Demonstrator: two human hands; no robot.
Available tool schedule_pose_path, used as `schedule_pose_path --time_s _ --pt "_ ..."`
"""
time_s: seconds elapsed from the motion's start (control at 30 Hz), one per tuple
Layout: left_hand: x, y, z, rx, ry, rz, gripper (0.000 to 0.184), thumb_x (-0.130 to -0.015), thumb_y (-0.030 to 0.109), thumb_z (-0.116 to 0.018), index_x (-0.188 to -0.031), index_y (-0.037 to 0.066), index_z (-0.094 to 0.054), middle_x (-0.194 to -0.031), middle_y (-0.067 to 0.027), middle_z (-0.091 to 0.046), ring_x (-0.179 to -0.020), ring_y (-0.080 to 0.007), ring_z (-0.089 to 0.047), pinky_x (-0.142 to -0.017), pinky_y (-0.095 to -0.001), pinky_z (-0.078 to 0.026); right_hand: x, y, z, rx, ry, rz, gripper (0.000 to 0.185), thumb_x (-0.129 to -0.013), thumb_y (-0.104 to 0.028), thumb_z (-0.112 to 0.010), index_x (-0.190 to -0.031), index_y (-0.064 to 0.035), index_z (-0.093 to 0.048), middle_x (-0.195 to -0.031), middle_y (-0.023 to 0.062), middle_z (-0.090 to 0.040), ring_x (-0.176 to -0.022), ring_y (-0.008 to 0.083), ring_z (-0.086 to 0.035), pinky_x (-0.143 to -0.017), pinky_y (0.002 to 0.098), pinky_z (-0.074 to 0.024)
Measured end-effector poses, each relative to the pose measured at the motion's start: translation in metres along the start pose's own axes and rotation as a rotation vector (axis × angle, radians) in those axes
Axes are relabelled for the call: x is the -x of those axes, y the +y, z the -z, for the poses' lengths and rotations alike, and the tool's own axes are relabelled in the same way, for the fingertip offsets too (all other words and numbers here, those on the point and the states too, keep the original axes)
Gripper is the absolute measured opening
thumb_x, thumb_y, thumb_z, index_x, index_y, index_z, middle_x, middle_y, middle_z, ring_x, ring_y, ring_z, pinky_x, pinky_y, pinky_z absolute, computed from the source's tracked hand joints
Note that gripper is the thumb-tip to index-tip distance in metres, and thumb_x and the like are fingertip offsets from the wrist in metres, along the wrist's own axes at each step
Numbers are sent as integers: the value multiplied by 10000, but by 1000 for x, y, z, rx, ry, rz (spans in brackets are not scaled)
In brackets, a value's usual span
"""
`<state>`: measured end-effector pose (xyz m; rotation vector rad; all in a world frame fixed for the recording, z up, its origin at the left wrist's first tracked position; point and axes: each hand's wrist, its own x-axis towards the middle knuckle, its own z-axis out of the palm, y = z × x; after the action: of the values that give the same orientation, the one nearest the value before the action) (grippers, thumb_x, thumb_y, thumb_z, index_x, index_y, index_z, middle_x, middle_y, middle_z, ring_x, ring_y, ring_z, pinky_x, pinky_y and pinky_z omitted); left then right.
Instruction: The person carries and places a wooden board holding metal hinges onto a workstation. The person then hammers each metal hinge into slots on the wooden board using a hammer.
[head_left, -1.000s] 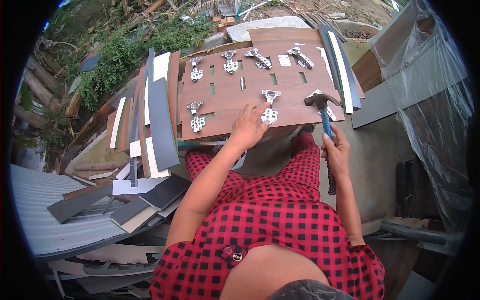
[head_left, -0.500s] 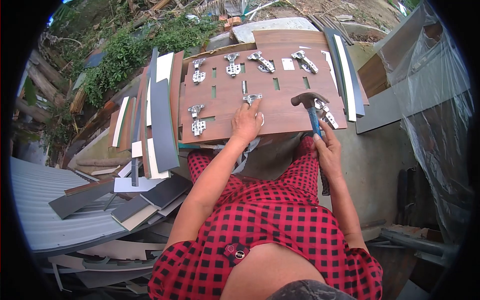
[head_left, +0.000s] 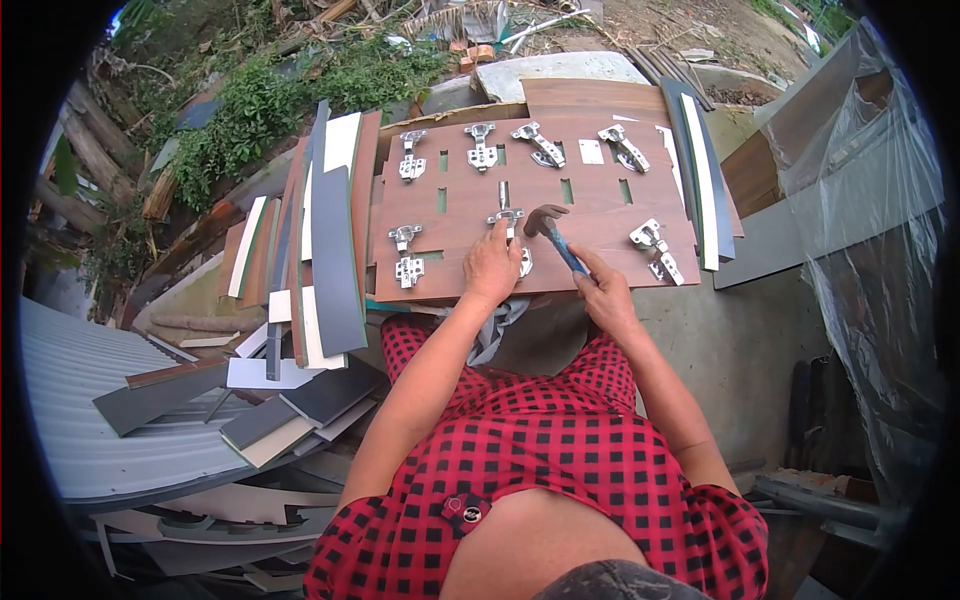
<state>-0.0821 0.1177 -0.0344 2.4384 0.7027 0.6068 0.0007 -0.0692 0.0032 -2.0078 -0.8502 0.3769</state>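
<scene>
On the brown board (head_left: pixel 560 215) several metal hinges lie in two rows. My left hand (head_left: pixel 493 264) has its fingers on a hinge (head_left: pixel 508 217) in the front row, and partly covers it. In my right hand (head_left: pixel 606 292) is a hammer (head_left: pixel 562 238), gripped by its blue handle, its head just right of that hinge. One front-row hinge (head_left: pixel 406 255) lies to the left and another (head_left: pixel 656 250) to the right. A small silver rod (head_left: pixel 503 193) lies just behind the touched hinge.
Stacked strips (head_left: pixel 335 240) stand along the board's left side, more strips (head_left: pixel 697 170) along its right. Offcuts (head_left: pixel 290 410) lie on corrugated sheet (head_left: pixel 100 400) at the left. Clear plastic (head_left: pixel 860 230) hangs over panels at the right. Green plants grow behind.
The hammer has moved left from the right-hand hinge to beside the middle one. My left hand and the middle hinge have shifted left on the board.
</scene>
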Motion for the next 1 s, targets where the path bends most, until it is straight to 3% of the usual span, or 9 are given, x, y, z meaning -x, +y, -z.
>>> schedule_pose_path --time_s 0.23,0.3,0.37,0.4,0.43,0.5,0.6,0.87,1.0 --pt "-15 7 23 135 -112 63 453 -841 291 -591 -1220 55 -521 -997 -179 -607 -946 -372 -583 -824 -469 -454 6 12 5 -104 61 -16 430 -900 -63 -521 -1324 -126 -526 -650 -25 -465 -542 49 -419 -487 219 -382" --pt "-30 14 21 106 93 -57 471 -819 306 -617 -1220 74 -535 -1042 -167 -588 -982 -353 -568 -837 -453 -457 6 9 9 -115 63 -10 430 -901 -65 -522 -1326 -127 -523 -649 -25 -462 -540 47 -416 -484 217 -379" --pt "-55 24 17 43 39 -87 464 -813 294 -621 -1219 83 -544 -1079 -159 -567 -1013 -338 -549 -855 -456 -452 9 -3 14 -2 -65 -242 438 -885 -139 -532 -1321 -165 -510 -821 155 -635 -696 268 -625 -681 354 -476" --pt "-70 25 9 21 65 -187 445 -816 293 -622 -1208 92 -558 -1013 -142 -573 -947 -322 -559 -838 -443 -451 9 -7 16 23 -92 -265 434 -888 -137 -523 -1321 -170 -508 -1003 175 -652 -874 315 -653 -774 362 -487" --pt "-85 27 1 0 92 -287 426 -818 292 -623 -1196 102 -573 -947 -125 -579 -882 -305 -569 -821 -431 -449 9 -2 13 21 -82 -266 434 -888 -137 -523 -1321 -170 -508 -1003 175 -652 -874 315 -653 -774 362 -487" --pt "-112 31 -14 -32 34 -279 457 -809 286 -630 -1221 103 -559 -981 -121 -595 -932 -310 -580 -853 -430 -442 12 13 5 -11 63 42 435 -889 -130 -523 -1321 -173 -507 -1120 184 -625 -989 345 -625 -832 381 -483" --pt "-155 31 -37 127 -145 52 517 -807 331 -627 -1276 139 -527 -1176 -180 -574 -1112 -350 -540 -934 -447 -430 13 15 5 -37 75 40 438 -888 -125 -527 -1323 -170 -503 -1121 184 -620 -988 359 -617 -813 407 -486" --pt "-192 38 -63 -62 -237 102 401 -797 354 -625 -1133 135 -604 -1110 -156 -635 -1014 -347 -592 -877 -441 -447 13 22 7 -128 56 -14 451 -885 -100 -534 -1329 -168 -491 -1097 183 -626 -845 355 -641 -733 394 -494" --pt "-183 35 -72 -18 -103 50 296 -775 303 -602 -1002 114 -613 -1004 -156 -632 -961 -356 -591 -831 -463 -450 14 27 3 -179 110 35 455 -886 -99 -535 -1333 -170 -486 -1100 184 -624 -804 354 -641 -704 397 -492"
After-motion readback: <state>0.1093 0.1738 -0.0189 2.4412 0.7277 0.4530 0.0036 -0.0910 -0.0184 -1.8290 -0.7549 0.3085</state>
